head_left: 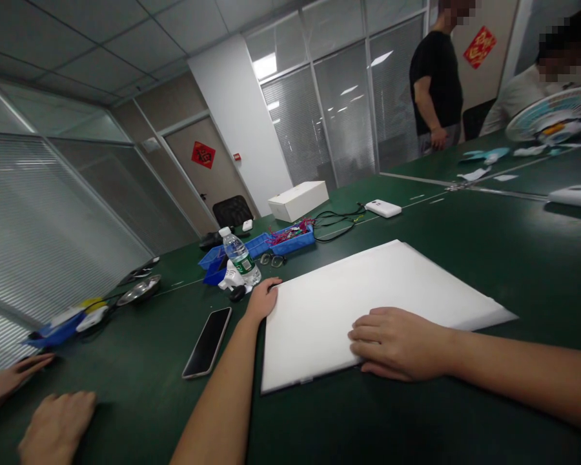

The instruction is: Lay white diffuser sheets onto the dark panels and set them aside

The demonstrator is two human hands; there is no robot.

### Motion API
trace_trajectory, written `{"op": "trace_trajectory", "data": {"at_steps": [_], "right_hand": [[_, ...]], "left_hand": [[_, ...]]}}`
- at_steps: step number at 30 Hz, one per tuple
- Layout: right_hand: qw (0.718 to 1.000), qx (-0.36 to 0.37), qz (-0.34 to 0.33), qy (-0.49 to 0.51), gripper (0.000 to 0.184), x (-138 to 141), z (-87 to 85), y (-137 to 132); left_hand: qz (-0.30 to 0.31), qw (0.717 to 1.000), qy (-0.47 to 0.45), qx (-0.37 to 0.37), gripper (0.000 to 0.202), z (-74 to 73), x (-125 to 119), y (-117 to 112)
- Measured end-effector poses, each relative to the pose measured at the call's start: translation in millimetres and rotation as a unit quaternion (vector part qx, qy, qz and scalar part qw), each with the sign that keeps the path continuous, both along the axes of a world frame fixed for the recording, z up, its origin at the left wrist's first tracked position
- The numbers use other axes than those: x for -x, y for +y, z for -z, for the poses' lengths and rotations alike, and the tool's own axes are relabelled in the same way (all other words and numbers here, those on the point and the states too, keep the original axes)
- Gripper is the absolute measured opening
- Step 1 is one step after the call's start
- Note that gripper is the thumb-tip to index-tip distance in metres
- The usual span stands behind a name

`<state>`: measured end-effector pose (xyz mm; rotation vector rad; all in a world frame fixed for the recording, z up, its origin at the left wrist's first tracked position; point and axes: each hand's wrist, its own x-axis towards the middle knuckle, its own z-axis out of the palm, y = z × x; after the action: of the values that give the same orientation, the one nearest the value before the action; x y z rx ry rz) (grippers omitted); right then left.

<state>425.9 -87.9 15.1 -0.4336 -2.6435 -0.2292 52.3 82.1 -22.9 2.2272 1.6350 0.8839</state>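
A large white sheet (pixel 334 290), flat like a stack of paper or a thin board, lies on the green table (pixel 290 426). At its far left corner my left hand (pixel 264 300) holds the edge, with the fingers bent along the corner. My right hand (pixel 397 342) lies palm down on the near edge, fingers stretched out and close together. The sheet's right edge lifts slightly and looks loosely layered. A phone (pixel 208 342) with a dark screen rests left of my left forearm. Just beyond my left hand stands a water bottle (pixel 242 258).
Blue trays (pixel 293 244) with wires, eyeglasses (pixel 274 260), a white box (pixel 299 201) and a white device (pixel 383 208) lie farther back. Another person's hands (pixel 58 426) rest at lower left. Two people are at the far right, near a fan grille (pixel 552 113).
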Motion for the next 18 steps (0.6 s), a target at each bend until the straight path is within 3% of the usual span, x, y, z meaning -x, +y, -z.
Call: {"op": "trace_trajectory", "data": {"at_steps": [14,18], "right_hand": [[0.999,0.041,-0.030,-0.003,0.028,-4.5,0.4,3.6],[0.998,0.052,-0.032,-0.022,0.039,-6.0,-3.7,3.0]], "left_hand": [[-0.009,1.000,0.017,-0.003,0.035,-3.0,-6.1,-3.4],[-0.011,1.000,0.024,-0.006,0.034,-4.6,-6.1,-4.1]]}}
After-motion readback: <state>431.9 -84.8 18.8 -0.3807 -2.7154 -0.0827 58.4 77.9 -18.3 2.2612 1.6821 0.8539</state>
